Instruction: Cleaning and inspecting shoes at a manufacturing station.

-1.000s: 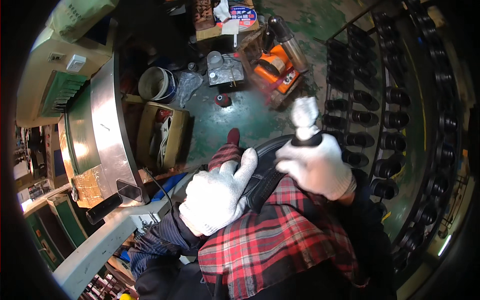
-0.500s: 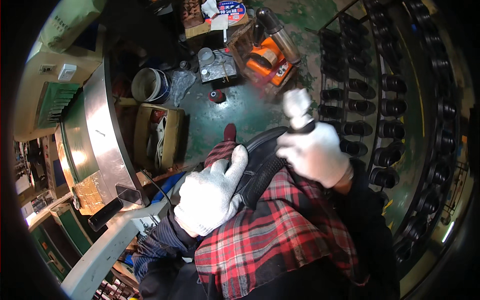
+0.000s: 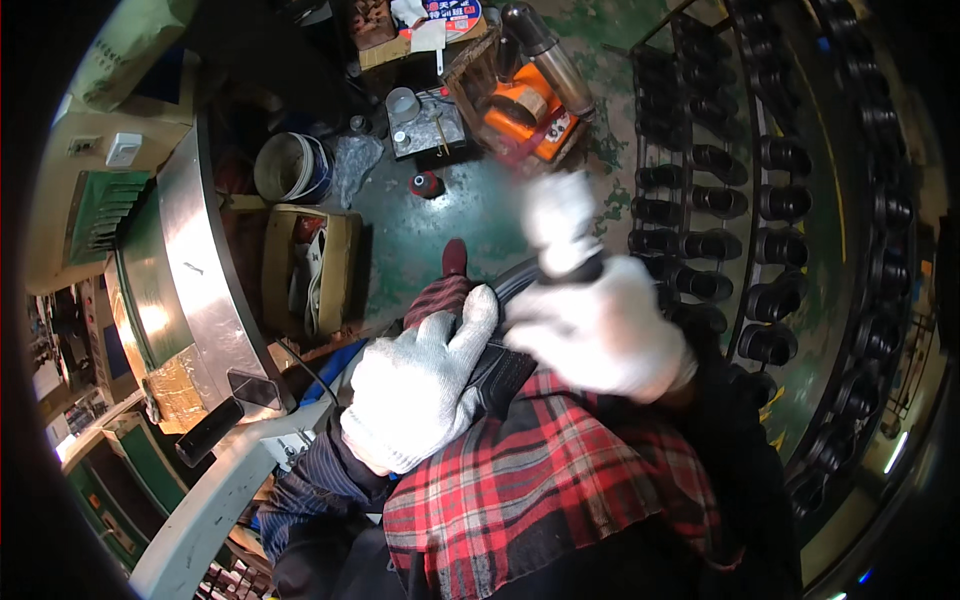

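The black shoe [image 3: 502, 378] lies across the lap on a plaid cloth [image 3: 540, 465]; the gloved left hand [image 3: 408, 390] grasps it, and the gloved right hand [image 3: 605, 325], blurred, grips a white-headed tool [image 3: 562, 212] just above it. Both hands hide much of the shoe. To the left stand a metal-edged bench [image 3: 205, 260], an open carton [image 3: 352, 275] and a bucket [image 3: 283, 168]; ahead are a red bottle [image 3: 427, 185] and an orange machine [image 3: 525, 105]. Racked shoes [image 3: 768, 342] fill the right. A blue-and-red sign [image 3: 452, 18] bears bold print; the sack [image 3: 130, 55] carries small, faint lettering.
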{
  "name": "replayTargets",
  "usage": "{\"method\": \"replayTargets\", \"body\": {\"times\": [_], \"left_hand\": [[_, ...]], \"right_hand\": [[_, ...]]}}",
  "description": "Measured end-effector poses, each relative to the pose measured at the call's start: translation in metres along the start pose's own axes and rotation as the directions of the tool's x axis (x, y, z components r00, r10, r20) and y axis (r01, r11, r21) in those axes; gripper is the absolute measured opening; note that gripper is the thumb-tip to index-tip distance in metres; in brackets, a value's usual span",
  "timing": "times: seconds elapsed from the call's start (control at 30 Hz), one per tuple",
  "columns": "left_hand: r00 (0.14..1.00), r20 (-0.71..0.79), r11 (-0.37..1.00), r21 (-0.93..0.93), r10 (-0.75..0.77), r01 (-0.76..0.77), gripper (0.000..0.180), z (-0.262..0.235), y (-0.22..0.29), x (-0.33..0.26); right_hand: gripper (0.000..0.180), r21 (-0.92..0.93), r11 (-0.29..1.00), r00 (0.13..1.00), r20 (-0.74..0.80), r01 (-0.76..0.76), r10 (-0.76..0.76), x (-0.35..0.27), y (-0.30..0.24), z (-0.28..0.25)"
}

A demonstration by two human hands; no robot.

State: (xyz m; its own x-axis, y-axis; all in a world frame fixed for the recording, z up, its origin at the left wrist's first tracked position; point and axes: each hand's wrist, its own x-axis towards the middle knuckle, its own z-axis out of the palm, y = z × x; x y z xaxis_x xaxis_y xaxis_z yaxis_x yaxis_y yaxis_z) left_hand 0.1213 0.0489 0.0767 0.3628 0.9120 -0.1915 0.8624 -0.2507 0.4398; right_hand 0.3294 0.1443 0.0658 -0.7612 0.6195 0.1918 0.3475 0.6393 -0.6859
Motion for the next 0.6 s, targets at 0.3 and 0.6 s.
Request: {"method": "replayTargets", "body": {"times": [0.3,0.6], "left_hand": [[0.997,0.072,0.999,0.022,-0.042,0.040,0.081,-0.006,0.003,-0.001],[0.999,0.038,0.999,0.027,-0.035,0.034,0.082,-0.005,0.003,-0.007]], "right_hand": [[0.012,0.026,0.977,0.977,-0.040,-0.211,0.212,-0.003,0.010,-0.010],[0.012,-0.065,0.962,0.955,-0.155,-0.264,0.252,-0.014,0.029,-0.009]]}}
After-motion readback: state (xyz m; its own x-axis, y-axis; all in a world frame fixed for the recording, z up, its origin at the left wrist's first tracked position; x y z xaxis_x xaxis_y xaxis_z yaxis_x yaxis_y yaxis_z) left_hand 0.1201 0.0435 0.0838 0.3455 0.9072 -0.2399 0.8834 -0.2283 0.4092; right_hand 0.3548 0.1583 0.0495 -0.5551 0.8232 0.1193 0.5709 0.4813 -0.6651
